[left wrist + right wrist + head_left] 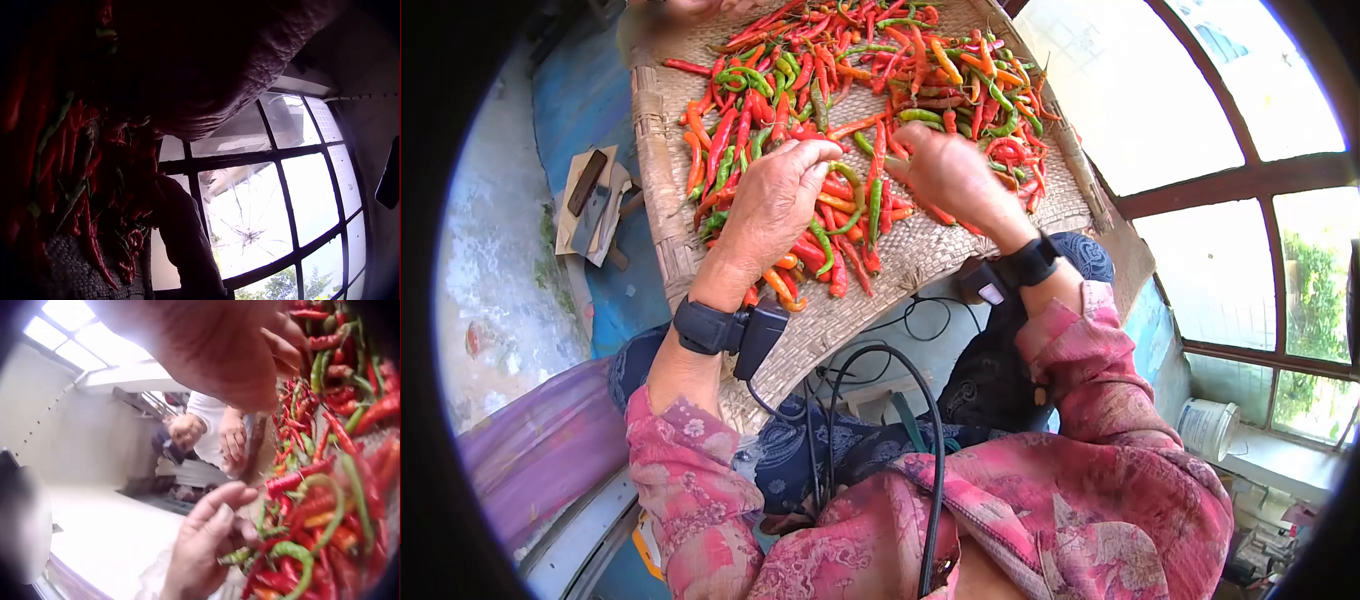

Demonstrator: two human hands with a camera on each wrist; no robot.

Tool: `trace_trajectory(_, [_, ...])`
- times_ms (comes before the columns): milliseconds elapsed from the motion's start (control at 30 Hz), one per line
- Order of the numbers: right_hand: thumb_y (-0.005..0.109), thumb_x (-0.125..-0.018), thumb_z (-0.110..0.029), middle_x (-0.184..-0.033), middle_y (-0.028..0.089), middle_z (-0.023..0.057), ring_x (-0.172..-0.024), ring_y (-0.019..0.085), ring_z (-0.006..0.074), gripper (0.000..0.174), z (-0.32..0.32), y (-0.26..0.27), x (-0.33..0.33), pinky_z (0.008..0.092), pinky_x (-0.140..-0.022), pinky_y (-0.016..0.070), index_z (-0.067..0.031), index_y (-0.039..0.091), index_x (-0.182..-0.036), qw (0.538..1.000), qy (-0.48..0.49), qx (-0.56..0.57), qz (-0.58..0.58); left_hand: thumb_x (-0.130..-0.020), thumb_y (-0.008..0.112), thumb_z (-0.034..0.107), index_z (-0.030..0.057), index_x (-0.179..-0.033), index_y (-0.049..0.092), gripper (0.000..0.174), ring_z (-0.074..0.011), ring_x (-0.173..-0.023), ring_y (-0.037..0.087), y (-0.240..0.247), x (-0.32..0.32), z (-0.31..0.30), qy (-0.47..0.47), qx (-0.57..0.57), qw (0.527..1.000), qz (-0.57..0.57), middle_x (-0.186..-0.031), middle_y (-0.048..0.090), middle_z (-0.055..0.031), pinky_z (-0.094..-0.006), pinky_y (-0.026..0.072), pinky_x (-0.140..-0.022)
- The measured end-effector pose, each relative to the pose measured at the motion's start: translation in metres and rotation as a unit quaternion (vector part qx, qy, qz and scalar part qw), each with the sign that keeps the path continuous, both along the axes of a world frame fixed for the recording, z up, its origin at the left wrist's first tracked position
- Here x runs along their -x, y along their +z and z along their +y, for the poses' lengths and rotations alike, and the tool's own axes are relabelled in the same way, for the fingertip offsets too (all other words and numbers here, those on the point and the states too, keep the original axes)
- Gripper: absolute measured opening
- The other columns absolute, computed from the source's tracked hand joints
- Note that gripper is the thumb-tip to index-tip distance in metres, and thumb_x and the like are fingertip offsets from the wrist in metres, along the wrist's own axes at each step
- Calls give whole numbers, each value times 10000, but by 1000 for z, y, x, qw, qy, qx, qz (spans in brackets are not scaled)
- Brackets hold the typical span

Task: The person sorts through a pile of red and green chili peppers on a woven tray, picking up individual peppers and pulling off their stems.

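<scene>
Red, orange and green chili peppers [840,270] lie in a heap on a woven tray [662,190]. Over the near part of the heap is my left hand [775,205], its fingers bent and the index fingertip beside a red chili [300,475]. A curved green chili [860,195] lies just right of its thumb. My right hand [960,175], blurred, hovers over the heap's right side with fingers bent downward, close to a green chili [920,116]. I cannot tell whether either hand holds a chili. The left wrist view is mostly dark.
Another person [209,428] sits across the tray. Black cables [880,350] loop over my lap below the tray's near edge. Large windows [1190,90] stand to the right, a white bucket [1208,428] below them. At left, a dark-handled blade [590,205] rests on a board.
</scene>
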State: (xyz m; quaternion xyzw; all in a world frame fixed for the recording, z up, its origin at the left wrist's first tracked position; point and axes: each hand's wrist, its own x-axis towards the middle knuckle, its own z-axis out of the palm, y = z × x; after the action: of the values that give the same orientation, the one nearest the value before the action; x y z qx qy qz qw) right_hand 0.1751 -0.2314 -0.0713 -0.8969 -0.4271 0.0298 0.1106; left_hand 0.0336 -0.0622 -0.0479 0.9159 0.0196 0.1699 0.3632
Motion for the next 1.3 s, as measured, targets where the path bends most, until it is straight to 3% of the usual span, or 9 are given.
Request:
trace_trajectory(33, [633, -827, -369, -770, 626, 180, -706, 633, 339, 439, 4, -4, 13, 447, -614, 502, -65, 496, -1112, 993, -4, 97, 65, -893, 502, 68, 23, -1041, 604, 185, -234, -821, 630, -1, 0, 0, -1, 0, 1000, 1, -956, 636, -137, -317, 485, -740])
trace_trajectory(433, [611, -752, -135, -813, 604, 222, -766, 615, 349, 439, 17, -23, 19, 417, -693, 490, -25, 463, -1150, 964, -2, -119, 236, -890, 522, 65, 20, -1033, 608, 173, -233, -824, 628, 5, 4, 1, 15, 24, 999, 22, -929, 641, -130, -301, 482, -734])
trace_trajectory(500, [598, -813, -122, -728, 535, 47, -621, 518, 119, 412, 17, -20, 19, 265, -539, 427, -37, 441, -1184, 907, 6, -269, 323, -893, 524, 64, 18, -1058, 598, 187, -211, -829, 629, 0, 4, 1, 35, 31, 999, 3, -937, 645, -127, -290, 486, -743])
trace_trajectory(567, [579, -864, -140, -785, 552, 12, -592, 509, 48, 340, 12, 5, 28, 201, -509, 410, -2, 468, -1153, 797, -26, -328, 506, -896, 526, 64, 15, -1084, 588, 203, -190, -834, 629, -2, 0, 0, 48, 35, 998, -18, -944, 649, -124, -279, 489, -753])
trace_trajectory(633, [581, -873, -157, -781, 554, 3, -572, 508, 46, 297, 10, 13, 29, 194, -499, 414, 0, 496, -1110, 763, -5, -346, 546, -864, 566, 90, 22, -1085, 572, 232, -253, -817, 635, -3, -1, -2, 63, 126, 990, 8, -916, 637, -145, -358, 487, -706])
trace_trajectory(900, [533, -943, -237, -706, 537, -23, -565, 516, 39, 217, 15, 12, 42, 192, -495, 444, -40, 551, -1034, 785, 107, -276, 544, -881, 602, 195, 24, -1104, 580, 282, -138, -746, 574, -4, -3, -8, -43, 171, 984, 4, -935, 595, -84, -279, 473, -688])
trace_trajectory(1000, [510, -943, -217, -728, 563, 6, -567, 536, 64, 244, 17, 9, 43, 213, -499, 454, -10, 536, -1069, 746, 72, -270, 604, -922, 548, 225, 20, -1002, 591, 223, -102, -719, 560, -3, -5, -5, 25, 224, 974, -1, -835, 610, -47, -259, 462, -658])
trace_trajectory(1133, [408, -918, -69, -942, 606, 89, -719, 571, 128, 245, 21, 14, 32, 242, -629, 492, 2, 495, -1136, 589, 30, -344, 731, -948, 508, 242, 25, -918, 560, 225, -59, -684, 538, 2, -5, 3, 100, 317, 943, -7, -721, 599, -7, -227, 441, -621])
trace_trajectory(1300, [460, -907, -14, -1004, 623, 93, -876, 596, 144, 191, 28, 6, 30, 268, -783, 506, -24, 527, -1085, 528, -35, -437, 728, -931, 543, 225, 50, -962, 565, 179, -46, -710, 512, 0, -5, -4, 62, 338, 939, 29, -776, 549, 15, -185, 419, -639])
